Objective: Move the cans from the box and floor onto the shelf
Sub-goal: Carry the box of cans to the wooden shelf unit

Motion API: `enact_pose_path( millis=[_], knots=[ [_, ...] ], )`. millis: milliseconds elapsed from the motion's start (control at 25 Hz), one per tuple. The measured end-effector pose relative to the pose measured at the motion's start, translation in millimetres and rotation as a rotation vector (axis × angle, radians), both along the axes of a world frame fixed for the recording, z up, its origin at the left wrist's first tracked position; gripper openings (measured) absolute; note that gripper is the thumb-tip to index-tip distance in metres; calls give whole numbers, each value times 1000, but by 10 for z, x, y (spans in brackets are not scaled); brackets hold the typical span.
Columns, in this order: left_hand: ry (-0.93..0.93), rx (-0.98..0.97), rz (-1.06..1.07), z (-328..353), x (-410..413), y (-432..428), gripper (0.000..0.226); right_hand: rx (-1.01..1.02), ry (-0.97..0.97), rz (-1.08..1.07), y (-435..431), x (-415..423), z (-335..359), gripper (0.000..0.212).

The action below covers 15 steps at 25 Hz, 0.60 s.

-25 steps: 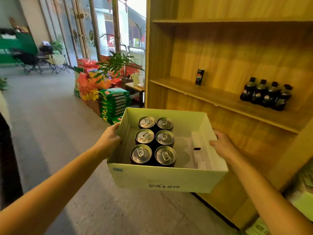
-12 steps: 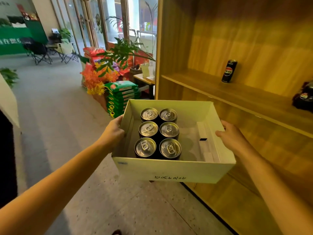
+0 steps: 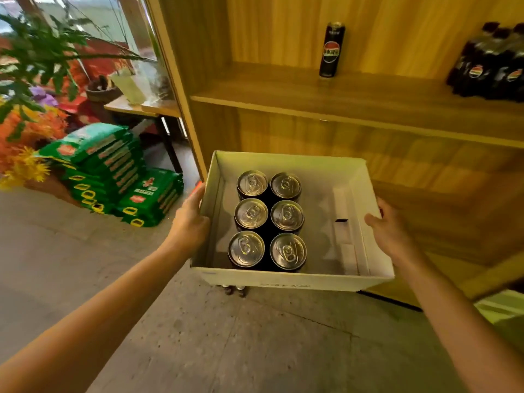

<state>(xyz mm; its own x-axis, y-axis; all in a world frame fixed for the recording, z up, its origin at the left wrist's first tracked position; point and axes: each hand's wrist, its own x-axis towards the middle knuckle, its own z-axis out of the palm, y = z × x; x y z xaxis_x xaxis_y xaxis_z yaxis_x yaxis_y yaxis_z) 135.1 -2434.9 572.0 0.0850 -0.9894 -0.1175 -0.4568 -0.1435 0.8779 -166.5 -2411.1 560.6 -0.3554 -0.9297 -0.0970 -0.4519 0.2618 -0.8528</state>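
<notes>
I hold a shallow white cardboard box (image 3: 286, 280) in the air in front of a wooden shelf unit. My left hand (image 3: 188, 222) grips its left wall and my right hand (image 3: 392, 235) grips its right wall. Several black cans with silver tops (image 3: 269, 219) stand in two rows in the box's left half. One tall black can (image 3: 331, 49) stands alone on the wooden shelf (image 3: 354, 109) above the box. Under the box's front edge, the tops of two more cans (image 3: 235, 290) show on the floor.
A shrink-wrapped pack of dark bottles (image 3: 490, 63) sits at the shelf's right. Green bags (image 3: 113, 171) are stacked on the floor to the left, beside orange flowers and a plant (image 3: 37, 61). A small table (image 3: 141, 109) stands by the shelf's side panel. A pale box (image 3: 502, 310) lies at lower right.
The view has tilted down and closed in on the shelf. The box has lowered against the shelf unit, still held by both hands. Cans on the floor have come into sight.
</notes>
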Motion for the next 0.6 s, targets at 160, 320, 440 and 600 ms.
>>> enact_pose_path(
  millis=[160, 320, 440, 600],
  knots=[
    [12, 37, -106, -386, -134, -464, 71, 51, -1, -65, -205, -115, -341, 45],
    [17, 62, -143, -902, -267, -848, 68, 85, 28, -86, -484, -239, -825, 45],
    [-7, 88, -142, -1498, -244, -1150, 72, 122, 55, -143, -659, -224, -1356, 44],
    [-62, 119, -191, -2503, -154, -1468, 74, 112, 63, -178, -805, -132, -2307, 44]
  ],
)
